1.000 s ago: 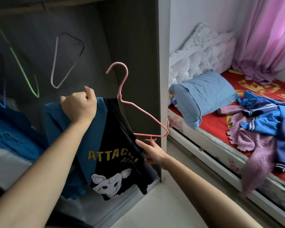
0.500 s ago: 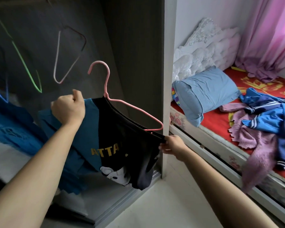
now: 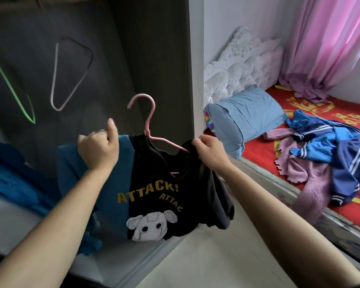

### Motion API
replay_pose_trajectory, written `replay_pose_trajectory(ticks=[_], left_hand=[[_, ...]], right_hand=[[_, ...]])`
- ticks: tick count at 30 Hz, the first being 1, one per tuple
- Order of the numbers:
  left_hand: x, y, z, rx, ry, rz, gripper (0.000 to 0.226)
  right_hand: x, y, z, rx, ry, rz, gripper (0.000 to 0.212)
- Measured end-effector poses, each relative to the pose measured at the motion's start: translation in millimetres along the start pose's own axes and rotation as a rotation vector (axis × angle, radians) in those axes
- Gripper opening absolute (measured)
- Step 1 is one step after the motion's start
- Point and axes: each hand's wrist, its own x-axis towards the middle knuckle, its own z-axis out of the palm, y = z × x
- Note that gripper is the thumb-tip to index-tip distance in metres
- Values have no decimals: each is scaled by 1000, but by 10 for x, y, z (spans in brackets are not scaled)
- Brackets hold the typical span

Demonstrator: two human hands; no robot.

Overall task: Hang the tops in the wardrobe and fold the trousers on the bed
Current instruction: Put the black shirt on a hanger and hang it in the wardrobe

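Note:
A black and teal T-shirt (image 3: pixel 166 194) with yellow "ATTACK!" lettering and a white mouse print hangs on a pink hanger (image 3: pixel 149 123) in front of the open wardrobe (image 3: pixel 154 59). My left hand (image 3: pixel 98 148) grips the shirt's teal left shoulder. My right hand (image 3: pixel 208 150) pinches the black right shoulder over the hanger's arm. The hanger's hook stands free in the air, below the rail.
Empty hangers, one green (image 3: pixel 19 96) and one pale (image 3: pixel 69 73), hang inside the wardrobe above blue clothes (image 3: pixel 13 175). On the red bed (image 3: pixel 320 113) lie a blue pillow (image 3: pixel 245 117), a purple knit (image 3: pixel 306 173) and blue striped garments (image 3: pixel 337 150). A pink curtain (image 3: pixel 328 44) hangs behind.
My right hand rose from the shirt's lower hem to its right shoulder and pulled the fabric over the hanger's arm. The shirt now hangs spread with its print showing.

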Motion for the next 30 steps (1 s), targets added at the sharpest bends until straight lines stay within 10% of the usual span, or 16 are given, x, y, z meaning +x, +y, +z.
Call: replay_pose_trajectory(ticks=[12,23,30], left_hand=[[-192,308,0,-188,-145,-49,70],[-109,-183,-54,-163,-275,-376,71],[-97,-133,3,-389,-484,-238,66]], right_hand=[[93,-352,-106,-469,-240,-568,35],[427,-168,-561,-388,-78,-419,32],[470,-381,-560,-449,-31,-469,40]])
